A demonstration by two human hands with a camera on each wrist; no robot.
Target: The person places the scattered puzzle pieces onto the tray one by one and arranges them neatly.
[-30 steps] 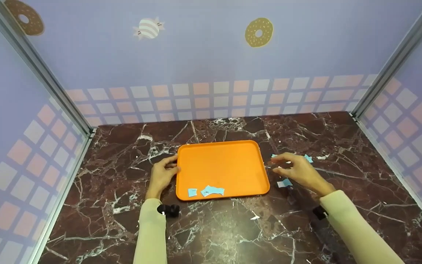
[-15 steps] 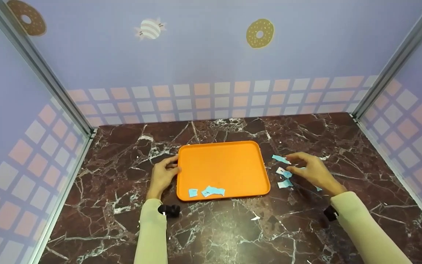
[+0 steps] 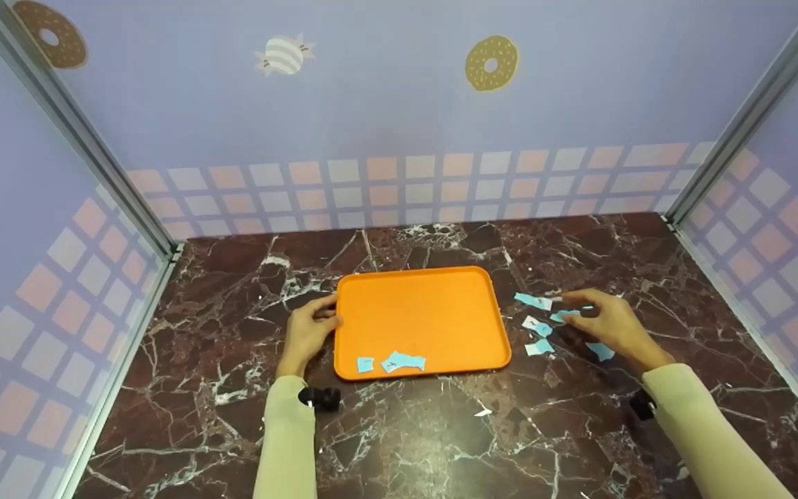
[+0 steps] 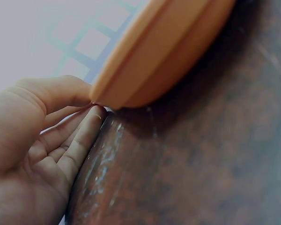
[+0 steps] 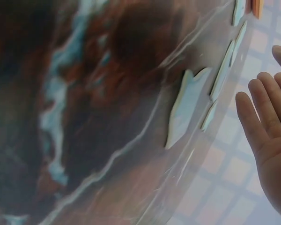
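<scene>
The orange tray point(image 3: 420, 312) lies on the dark marble-patterned table. Along its near edge are a few flat light-blue puzzle pieces point(image 3: 404, 361), some touching each other, and a separate small piece point(image 3: 365, 364). My left hand point(image 3: 307, 334) holds the tray's left edge; in the left wrist view thumb and fingertips meet at the rim point(image 4: 145, 56). To the tray's right my right hand point(image 3: 614, 324) hovers with fingers spread and nothing in them. Several loose pieces point(image 3: 539, 347) lie between it and the tray, one piece point(image 3: 565, 316) under its fingertips and another point(image 3: 601, 351) below the palm.
A small white scrap point(image 3: 483, 412) lies on the table point(image 3: 406, 443) in front of the tray. Patterned panels stand at the back point(image 3: 399, 104), left point(image 3: 32, 277) and right. Dark wrist cameras point(image 3: 323, 398) sit at the cuffs.
My right hand has drawn back to the right, away from the tray, uncovering several blue pieces on the table. The left hand and tray stay where they were.
</scene>
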